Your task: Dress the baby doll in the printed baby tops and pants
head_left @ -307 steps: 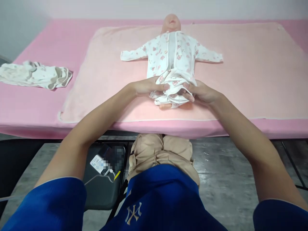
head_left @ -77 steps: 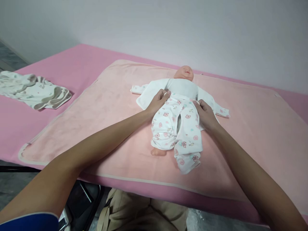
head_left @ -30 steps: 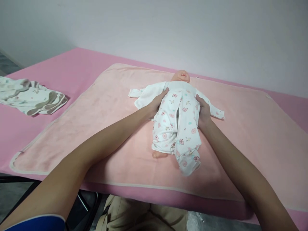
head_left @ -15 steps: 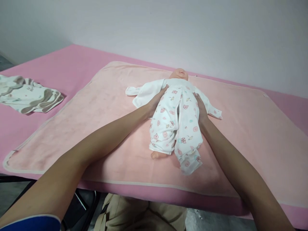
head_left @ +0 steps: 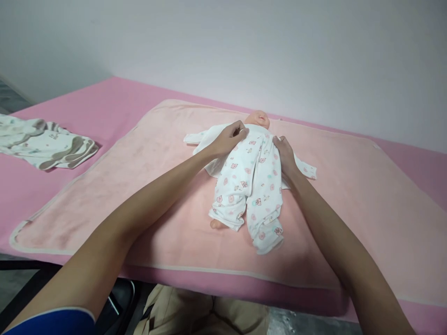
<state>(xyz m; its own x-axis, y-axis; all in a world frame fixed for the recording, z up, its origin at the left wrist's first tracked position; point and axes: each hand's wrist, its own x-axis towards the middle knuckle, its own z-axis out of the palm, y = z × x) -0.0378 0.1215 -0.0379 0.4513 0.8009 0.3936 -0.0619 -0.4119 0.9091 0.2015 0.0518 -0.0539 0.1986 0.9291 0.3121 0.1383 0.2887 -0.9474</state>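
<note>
A baby doll (head_left: pixel 257 118) lies on its back on a peach blanket (head_left: pixel 157 163), dressed in a white top with its sleeves spread out. White patterned trousers (head_left: pixel 249 186) cover its body up to the chest. My left hand (head_left: pixel 228 138) pinches the trousers' waistband on the doll's left side. On the other side my right hand (head_left: pixel 284 153) grips the same waistband. One bare foot (head_left: pixel 215 224) sticks out of the left trouser leg.
The blanket lies on a pink padded table (head_left: pixel 87 111) against a pale wall. A crumpled white and brown garment (head_left: pixel 45 144) lies at the far left of the table. My knees in beige trousers (head_left: pixel 181 311) show below the table's front edge.
Over ten seconds the trousers went from bunched at the doll's feet to pulled up its legs and body. In the last second both hands slid the waistband higher toward the chest.
</note>
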